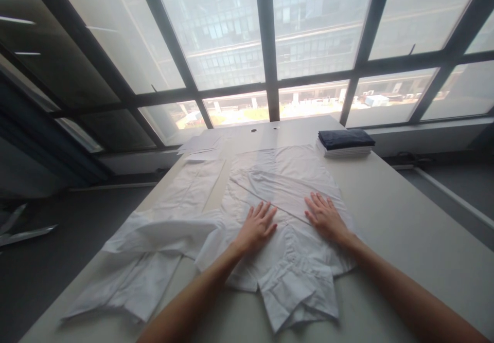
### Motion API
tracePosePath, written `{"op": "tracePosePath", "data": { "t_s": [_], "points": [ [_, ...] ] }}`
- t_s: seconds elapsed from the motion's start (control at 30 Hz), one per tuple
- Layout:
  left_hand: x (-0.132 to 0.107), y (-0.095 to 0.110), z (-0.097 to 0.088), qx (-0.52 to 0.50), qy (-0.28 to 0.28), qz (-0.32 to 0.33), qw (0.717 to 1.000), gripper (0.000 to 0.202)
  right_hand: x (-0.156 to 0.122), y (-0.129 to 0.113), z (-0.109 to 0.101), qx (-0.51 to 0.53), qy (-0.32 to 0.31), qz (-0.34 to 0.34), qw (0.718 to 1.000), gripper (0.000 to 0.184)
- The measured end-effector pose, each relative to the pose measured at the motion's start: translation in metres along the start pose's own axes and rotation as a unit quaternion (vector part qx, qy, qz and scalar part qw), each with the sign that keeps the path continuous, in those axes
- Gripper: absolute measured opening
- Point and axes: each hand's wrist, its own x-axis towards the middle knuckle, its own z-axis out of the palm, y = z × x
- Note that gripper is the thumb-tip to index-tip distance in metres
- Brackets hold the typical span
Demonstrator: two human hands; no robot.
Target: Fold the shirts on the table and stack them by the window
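Note:
A white shirt [285, 163] lies spread on the table, its body creased and one sleeve [297, 291] folded down toward the near edge. My left hand [258, 226] rests flat on the middle of the cloth with its fingers spread. Further right, my right hand [324, 217] also lies flat on the fabric, fingers apart, near the shirt's right side. Between and beyond the hands run diagonal folds. More white cloth [154, 235] spreads to the left in a rumpled, long shape; whether it is part of the same shirt, I cannot tell.
The white table [401, 240] extends under everything. At its far right stands a stack of folded cloth, dark navy [345, 138] on top of white [343, 151]. White sheets [200, 146] lie at the far left. Large framed windows [270, 50] rise behind the table.

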Motion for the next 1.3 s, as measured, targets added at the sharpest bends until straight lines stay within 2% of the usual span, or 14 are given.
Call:
{"op": "tracePosePath", "data": {
  "t_s": [0.13, 0.37, 0.5, 0.57, 0.63, 0.73, 0.83, 0.97, 1.07, 1.23, 1.3],
  "points": [
    [-0.006, -0.002, 0.007, 0.008, 0.021, 0.011, 1.000, 0.053, 0.000, 0.001, 0.000, 0.006, -0.002, -0.002, 1.000, 0.055],
    [-0.004, -0.002, 0.008, -0.006, 0.024, 0.011, 1.000, 0.052, 0.000, 0.003, 0.000, 0.037, 0.018, -0.005, 0.999, 0.052],
    [-0.006, -0.001, -0.002, -0.074, 0.012, 0.006, 0.997, 0.052, -0.002, 0.008, -0.011, 0.111, 0.007, -0.061, 0.992, 0.046],
    [-0.011, 0.000, -0.017, -0.161, -0.009, 0.030, 0.986, 0.053, -0.009, 0.009, -0.023, 0.170, 0.012, -0.100, 0.980, 0.042],
    [-0.020, 0.003, -0.036, -0.261, -0.045, 0.078, 0.961, 0.056, -0.022, 0.007, -0.039, 0.229, 0.019, -0.143, 0.963, 0.038],
    [-0.041, 0.010, -0.058, -0.347, -0.104, 0.134, 0.922, 0.055, -0.050, 0.003, -0.059, 0.292, -0.027, -0.208, 0.933, 0.029],
    [-0.065, 0.015, -0.062, -0.390, -0.150, 0.112, 0.902, 0.047, -0.078, 0.000, -0.067, 0.340, -0.100, -0.198, 0.914, 0.020],
    [-0.088, 0.020, -0.053, -0.423, -0.211, 0.076, 0.878, 0.047, -0.101, -0.002, -0.069, 0.383, -0.141, -0.149, 0.900, 0.016],
    [-0.094, 0.022, -0.051, -0.408, -0.214, 0.096, 0.882, 0.051, -0.106, -0.006, -0.075, 0.380, -0.165, -0.162, 0.896, 0.022],
    [-0.094, 0.023, -0.051, -0.365, -0.224, 0.112, 0.897, 0.058, -0.107, -0.010, -0.089, 0.357, -0.217, -0.186, 0.889, 0.051],
    [-0.095, 0.024, -0.051, -0.362, -0.226, 0.111, 0.898, 0.056, -0.107, -0.011, -0.090, 0.345, -0.222, -0.180, 0.894, 0.057]
  ]
}}
